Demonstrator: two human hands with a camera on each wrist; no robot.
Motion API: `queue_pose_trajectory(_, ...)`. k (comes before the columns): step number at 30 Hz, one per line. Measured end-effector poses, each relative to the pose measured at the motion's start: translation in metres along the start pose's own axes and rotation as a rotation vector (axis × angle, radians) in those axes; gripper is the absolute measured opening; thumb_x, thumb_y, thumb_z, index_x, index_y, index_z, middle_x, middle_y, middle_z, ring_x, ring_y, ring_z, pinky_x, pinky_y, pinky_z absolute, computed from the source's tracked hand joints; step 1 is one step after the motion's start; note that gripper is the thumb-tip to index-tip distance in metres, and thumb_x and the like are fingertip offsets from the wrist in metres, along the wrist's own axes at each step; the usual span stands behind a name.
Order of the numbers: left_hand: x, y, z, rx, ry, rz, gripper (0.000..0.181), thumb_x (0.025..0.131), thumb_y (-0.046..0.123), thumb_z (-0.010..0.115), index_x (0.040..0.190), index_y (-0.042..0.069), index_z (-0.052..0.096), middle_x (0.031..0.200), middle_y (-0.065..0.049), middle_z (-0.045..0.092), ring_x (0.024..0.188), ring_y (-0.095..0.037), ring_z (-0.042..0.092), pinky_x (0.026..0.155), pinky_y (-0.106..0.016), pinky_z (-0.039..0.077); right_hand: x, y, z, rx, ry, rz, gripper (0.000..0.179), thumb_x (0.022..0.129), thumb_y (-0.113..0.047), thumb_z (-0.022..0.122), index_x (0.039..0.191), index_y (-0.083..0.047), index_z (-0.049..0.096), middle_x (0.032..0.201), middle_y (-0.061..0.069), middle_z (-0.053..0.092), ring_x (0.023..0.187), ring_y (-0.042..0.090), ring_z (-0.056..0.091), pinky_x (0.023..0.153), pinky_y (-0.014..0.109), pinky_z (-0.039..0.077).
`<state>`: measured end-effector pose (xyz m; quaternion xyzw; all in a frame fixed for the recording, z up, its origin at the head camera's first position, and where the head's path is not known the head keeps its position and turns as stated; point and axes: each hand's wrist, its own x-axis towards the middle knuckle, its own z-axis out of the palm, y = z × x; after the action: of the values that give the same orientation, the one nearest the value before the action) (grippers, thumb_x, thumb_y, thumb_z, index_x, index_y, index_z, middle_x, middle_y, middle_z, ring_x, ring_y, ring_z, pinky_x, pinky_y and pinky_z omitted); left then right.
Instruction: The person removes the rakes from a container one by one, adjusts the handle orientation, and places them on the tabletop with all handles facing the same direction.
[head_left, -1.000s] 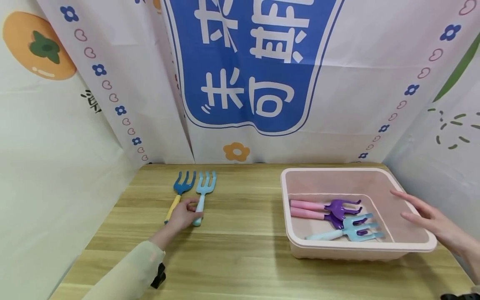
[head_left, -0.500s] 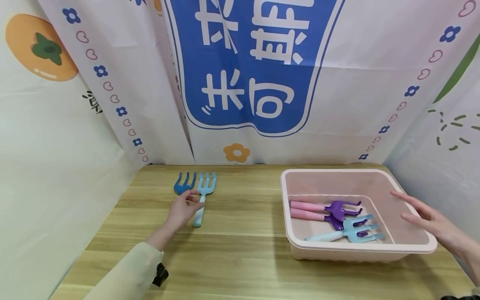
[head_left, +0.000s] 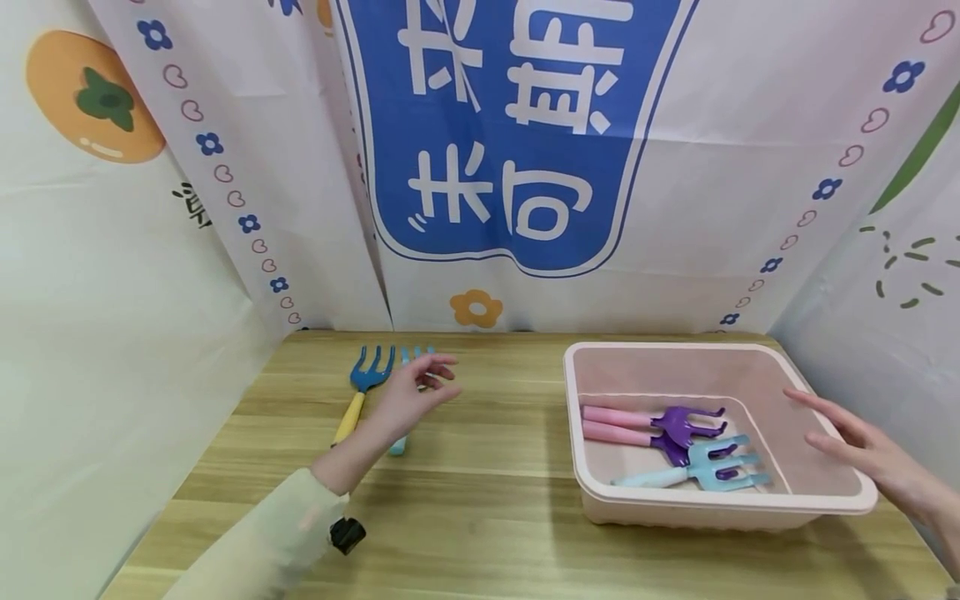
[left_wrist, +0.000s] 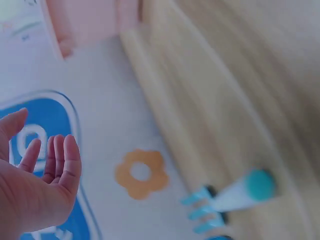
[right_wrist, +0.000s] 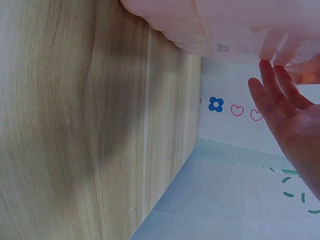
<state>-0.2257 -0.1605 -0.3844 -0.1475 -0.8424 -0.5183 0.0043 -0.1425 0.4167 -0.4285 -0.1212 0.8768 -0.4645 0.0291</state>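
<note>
My left hand (head_left: pixel 412 396) hovers, holding nothing, over a light blue garden hand fork (head_left: pixel 397 446), hiding most of it in the head view. Just left of that one lies a hand fork with dark blue tines and a yellow handle (head_left: pixel 349 417). In the left wrist view the hand (left_wrist: pixel 45 185) has loosely bent fingers, and the light blue fork (left_wrist: pixel 232 197) is blurred. My right hand (head_left: pixel 870 454) rests its extended fingers at the right rim of a pale pink plastic bin (head_left: pixel 720 504); the right wrist view shows fingers (right_wrist: pixel 272 95) by the outer wall.
Inside the bin lie two purple forks with pink handles (head_left: pixel 618 425) and another light blue fork (head_left: pixel 708 467), partly overlapping. The wooden table (head_left: pixel 480 517) meets a printed cloth backdrop (head_left: pixel 675 208) at its back edge, with pale cloth at both sides.
My left hand has risen off the light blue fork and moved right and away over its tines. Both loose forks stay put. The right hand has kept its place at the bin.
</note>
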Motion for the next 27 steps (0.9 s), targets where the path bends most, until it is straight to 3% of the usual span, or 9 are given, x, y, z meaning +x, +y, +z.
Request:
queue_pose_trajectory(7,0.012,0.047,0.015,-0.015,-0.147,0.11,0.037,0.086,0.013,0.075,0.121,0.006,0.063,0.107,-0.008,0.066,0.093,-0.022,0.061,0.078,-0.035,0.052,0.0,0.0,0.001,0.008,0.001,-0.02,0.057,0.103,-0.005,0.043,0.155,-0.021,0.026,0.138,-0.034,0.027,0.111,-0.019,0.033,0.076,0.01,0.041)
queue_pose_trajectory(12,0.028,0.072,0.031,-0.003,-0.28,0.145,0.04,0.086,0.012,0.075,0.124,0.009,0.063,0.111,-0.006,0.065,0.095,-0.02,0.062,0.078,-0.033,0.054,0.0,0.0,0.001,0.02,-0.003,-0.016,0.057,0.103,-0.005,0.043,0.155,-0.021,0.026,0.138,-0.034,0.028,0.111,-0.018,0.033,0.076,0.01,0.041)
queue_pose_trajectory(18,0.047,0.093,0.05,-0.004,-0.419,0.192,0.043,0.086,0.012,0.075,0.126,0.007,0.06,0.117,-0.008,0.063,0.096,-0.018,0.062,0.078,-0.029,0.054,0.0,0.0,0.001,0.037,-0.009,-0.003,0.056,0.103,-0.006,0.042,0.155,-0.021,0.026,0.138,-0.032,0.027,0.11,-0.016,0.034,0.076,0.013,0.044)
queue_pose_trajectory(27,0.065,0.109,0.073,-0.094,-0.554,0.196,0.047,0.087,0.01,0.073,0.131,0.007,0.057,0.119,-0.006,0.062,0.102,-0.017,0.062,0.082,-0.029,0.054,0.0,0.0,0.0,0.003,-0.004,-0.008,0.056,0.103,-0.007,0.043,0.155,-0.021,0.026,0.138,-0.032,0.027,0.111,-0.019,0.032,0.076,0.011,0.041)
